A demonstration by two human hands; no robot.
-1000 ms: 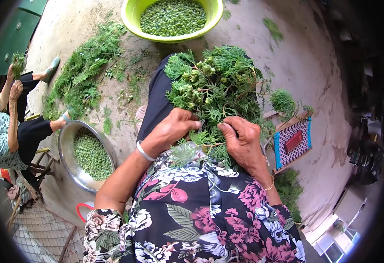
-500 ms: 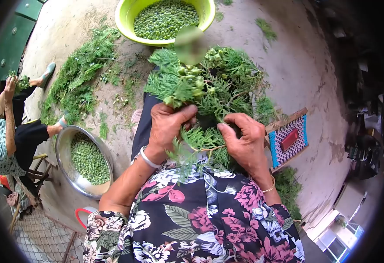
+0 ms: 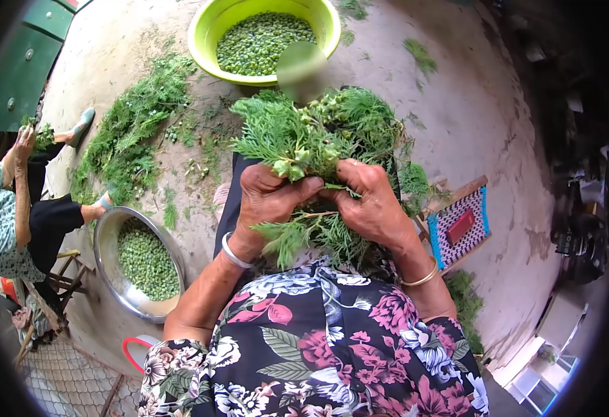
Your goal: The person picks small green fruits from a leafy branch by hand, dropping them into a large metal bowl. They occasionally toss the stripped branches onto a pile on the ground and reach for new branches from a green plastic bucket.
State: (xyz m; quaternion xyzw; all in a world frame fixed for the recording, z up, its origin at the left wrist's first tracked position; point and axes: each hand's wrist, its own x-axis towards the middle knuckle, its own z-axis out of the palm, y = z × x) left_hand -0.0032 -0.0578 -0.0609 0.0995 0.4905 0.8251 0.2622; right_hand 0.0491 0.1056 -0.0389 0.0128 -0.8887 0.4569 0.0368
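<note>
My left hand (image 3: 266,205) is closed round the stems of a leafy conifer sprig (image 3: 269,132) that fans out above my knuckles. Pale green cones (image 3: 292,165) cluster at its base, just over my thumb. Fingers pinched, my right hand (image 3: 370,201) meets the sprig's stems close beside my left thumb; its exact hold is partly hidden. More conifer branches (image 3: 374,118) with small cones lie on my lap beyond both hands. Below the hands, loose foliage (image 3: 332,240) hangs over my floral shirt.
A lime-green basin (image 3: 200,42) of small green cones stands ahead. Left are a steel basin (image 3: 103,243) with more cones and a heap of cut branches (image 3: 134,118). Another person (image 3: 2,222) sits far left, holding greenery. A woven stool (image 3: 471,208) with a red object is at right.
My right hand has moved left and up to meet my left hand at the sprig's stems. The view has shifted slightly.
</note>
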